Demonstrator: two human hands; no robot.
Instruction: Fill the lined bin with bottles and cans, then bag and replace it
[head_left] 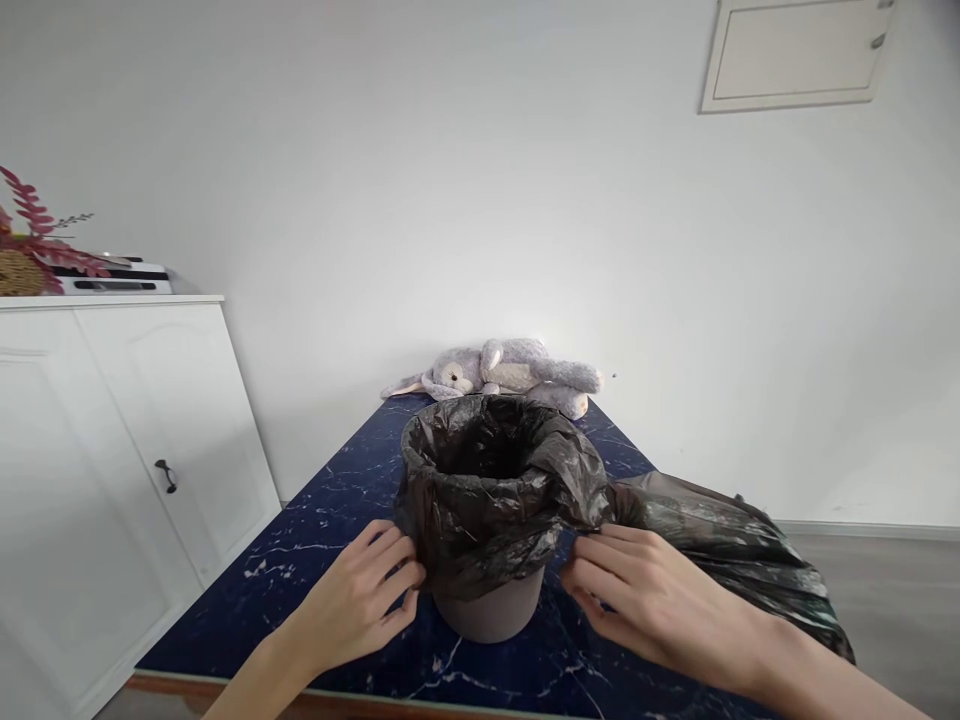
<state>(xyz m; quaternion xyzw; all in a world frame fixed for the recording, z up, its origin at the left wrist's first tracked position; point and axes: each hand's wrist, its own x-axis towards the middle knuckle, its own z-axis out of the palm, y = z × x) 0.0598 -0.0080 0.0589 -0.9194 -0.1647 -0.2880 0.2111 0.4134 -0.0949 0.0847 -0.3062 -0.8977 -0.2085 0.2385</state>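
Note:
A grey trash can (491, 608) stands upright on the table, its lower part bare. Over its rim a black garbage bag (480, 525) is folded down, lining the dark inside and hanging loosely around the outside. My left hand (375, 590) is closed at the left side of the can, fingertips pinching the hanging edge of the bag. At the right side, my right hand (637, 590) is closed on a bunched part of the same bag. Both hands' exact fingertip contact is partly hidden.
A plush rabbit (514, 372) lies at the table's far end against the wall. More black plastic (739, 545) spreads past the right edge of the blue marbled table (322, 540). A white cabinet (112, 480) is on the left, with dried plants (37, 225) on top.

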